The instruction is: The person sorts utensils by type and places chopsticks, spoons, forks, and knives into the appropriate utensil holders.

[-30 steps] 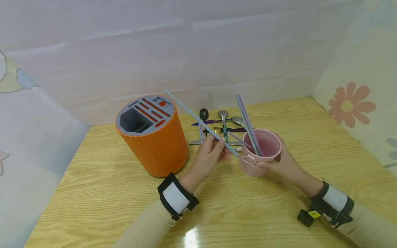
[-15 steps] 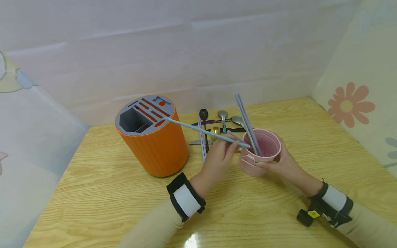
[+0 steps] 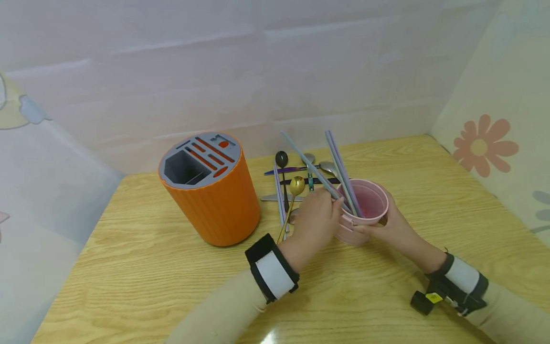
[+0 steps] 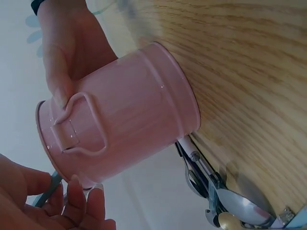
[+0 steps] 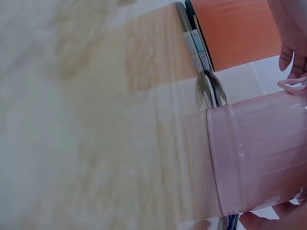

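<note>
A slim blue-grey chopstick (image 3: pixel 308 164) slants into the pink pail (image 3: pixel 350 234), its lower end at the near-left rim. My left hand (image 3: pixel 315 217) pinches it low down, and in the left wrist view these fingers (image 4: pixel 74 203) are against the rim beside the side handle (image 4: pixel 103 127). My right hand (image 3: pixel 397 229) grips the pail from its right side, thumb below the rim. Several pastel chopsticks (image 3: pixel 341 167) lean together inside the pail. Under my left wrist and forearm passes a gold spoon (image 3: pixel 296 185), its lower handle hidden.
An orange ribbed utensil holder (image 3: pixel 219 205) with a grey slotted top stands at left. Behind my left hand lie a black spoon (image 3: pixel 281 159), a silver spoon (image 3: pixel 328 167), dark knives (image 3: pixel 292 169), a silver knife (image 3: pixel 269 197) and lilac chopsticks (image 3: pixel 279 196) on the wooden table (image 3: pixel 142 277).
My left hand has moved right to the pail, and the chopstick has swung from pointing left to standing steeper, its lower end at the rim. The right hand keeps the pail in place.
</note>
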### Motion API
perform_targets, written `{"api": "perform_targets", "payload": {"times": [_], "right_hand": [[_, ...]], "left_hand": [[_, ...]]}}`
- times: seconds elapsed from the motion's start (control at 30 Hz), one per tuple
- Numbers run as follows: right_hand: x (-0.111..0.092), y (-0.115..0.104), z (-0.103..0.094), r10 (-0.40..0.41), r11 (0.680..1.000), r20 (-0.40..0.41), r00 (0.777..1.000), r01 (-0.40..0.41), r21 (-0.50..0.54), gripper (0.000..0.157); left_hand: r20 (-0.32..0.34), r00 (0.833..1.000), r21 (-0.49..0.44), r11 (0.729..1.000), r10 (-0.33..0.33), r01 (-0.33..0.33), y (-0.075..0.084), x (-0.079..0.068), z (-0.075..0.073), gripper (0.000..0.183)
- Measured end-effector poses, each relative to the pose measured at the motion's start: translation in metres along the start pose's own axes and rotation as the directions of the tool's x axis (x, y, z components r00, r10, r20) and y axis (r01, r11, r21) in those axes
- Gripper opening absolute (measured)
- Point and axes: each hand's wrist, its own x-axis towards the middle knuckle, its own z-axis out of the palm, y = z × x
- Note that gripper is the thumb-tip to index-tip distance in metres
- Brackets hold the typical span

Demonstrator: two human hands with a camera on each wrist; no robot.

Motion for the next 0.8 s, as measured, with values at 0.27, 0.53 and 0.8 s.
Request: {"api": "perform_targets", "payload": {"times": [0.27, 0.53, 0.8], "right_hand": [[0.000, 0.002, 0.000, -0.030, 0.999, -0.004, 1.000, 0.030, 0.018, 0.093], [0.000, 0.002, -0.002, -0.023, 1.000, 0.024, 0.999, 0.023, 0.008, 0.096], [0.000, 0.003, -0.002, -0.032, 0.999, 0.023, 0.999, 0.032, 0.010, 0.097]], "left_hand": [[-0.035, 0.999, 0.122, 0.993, 0.001, 0.003, 0.000, -0.004, 0.005, 0.026], [-0.042, 0.999, -0.012, 1.000, 0.005, -0.005, -0.009, -0.010, 0.002, 0.030], [0.029, 0.997, -0.086, 0.994, -0.072, 0.074, -0.028, -0.014, -0.001, 0.035]]}}
